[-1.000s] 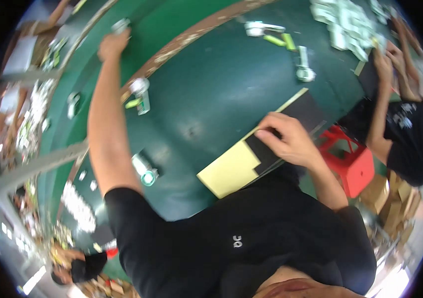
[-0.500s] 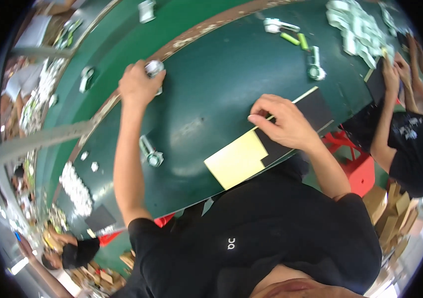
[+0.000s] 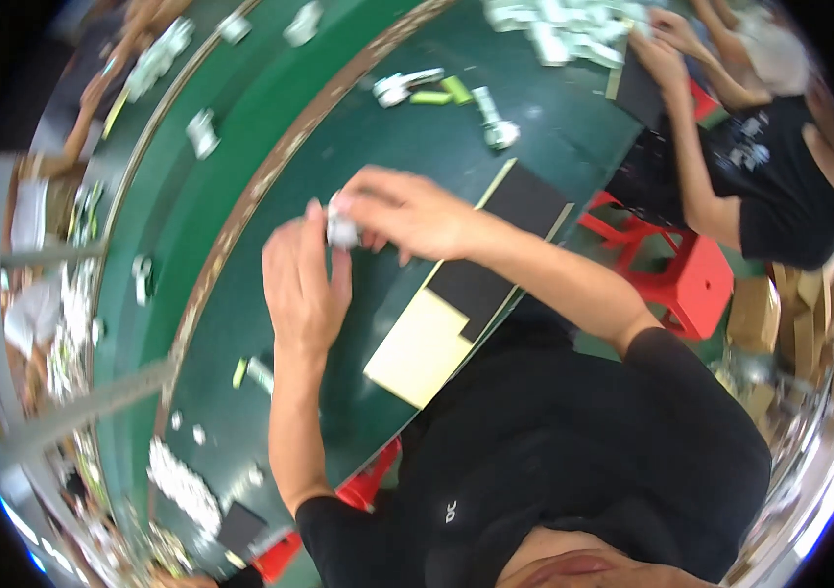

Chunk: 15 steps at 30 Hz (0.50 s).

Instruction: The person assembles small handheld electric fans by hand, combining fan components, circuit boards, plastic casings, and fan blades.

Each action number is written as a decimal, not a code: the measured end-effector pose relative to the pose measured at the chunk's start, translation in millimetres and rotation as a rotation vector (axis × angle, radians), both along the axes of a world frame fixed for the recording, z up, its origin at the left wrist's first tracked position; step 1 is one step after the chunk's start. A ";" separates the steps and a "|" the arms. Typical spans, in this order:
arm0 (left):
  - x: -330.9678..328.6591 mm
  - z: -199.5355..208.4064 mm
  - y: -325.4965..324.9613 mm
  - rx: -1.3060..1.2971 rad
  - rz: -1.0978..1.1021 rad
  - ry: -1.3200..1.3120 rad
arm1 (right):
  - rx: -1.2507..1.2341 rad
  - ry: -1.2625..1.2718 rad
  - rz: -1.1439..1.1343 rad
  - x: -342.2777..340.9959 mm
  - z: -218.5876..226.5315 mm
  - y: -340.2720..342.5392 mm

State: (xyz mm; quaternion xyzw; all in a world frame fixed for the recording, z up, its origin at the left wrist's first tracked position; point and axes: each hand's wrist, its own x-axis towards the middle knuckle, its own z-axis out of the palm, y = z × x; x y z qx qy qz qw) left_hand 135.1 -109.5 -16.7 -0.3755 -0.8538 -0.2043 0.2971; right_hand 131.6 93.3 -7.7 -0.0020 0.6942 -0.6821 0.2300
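Observation:
My left hand (image 3: 307, 284) and my right hand (image 3: 412, 214) meet over the green table, both closed on a small white plastic piece (image 3: 342, 231). It is blurred, and fingers cover part of it. Beside my left forearm lies a white handle-shaped part (image 3: 260, 374), partly hidden by the arm, with a green cylinder (image 3: 239, 372) next to it. Below my right hand, a yellow sheet (image 3: 419, 351) overlaps a black board (image 3: 524, 203). Farther off lie a white device with a round head (image 3: 499, 131), another white device (image 3: 395, 90) and a lime-green cylinder (image 3: 456, 90).
A raised brown rim (image 3: 270, 171) divides the table from a green conveyor belt (image 3: 231, 167) carrying white parts. White parts are piled at far right (image 3: 564, 27) and lower left (image 3: 182, 485). A co-worker's arm (image 3: 696, 162) and a red stool (image 3: 691, 284) are at right.
The view has turned. My left hand has brought the white piece away from the table's rim. My right hand has left the black board and reached across to grip the piece too.

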 end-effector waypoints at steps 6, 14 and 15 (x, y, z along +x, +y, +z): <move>-13.8 3.9 51.5 0.001 -0.347 0.047 | 0.097 0.304 -0.097 36.0 -20.4 66.7; -127.8 10.9 208.0 0.117 -0.348 -0.403 | 0.924 0.997 -0.275 82.9 -47.6 89.6; -143.2 2.7 239.2 0.105 -0.291 -0.465 | 0.931 0.994 -0.283 85.3 -49.5 88.4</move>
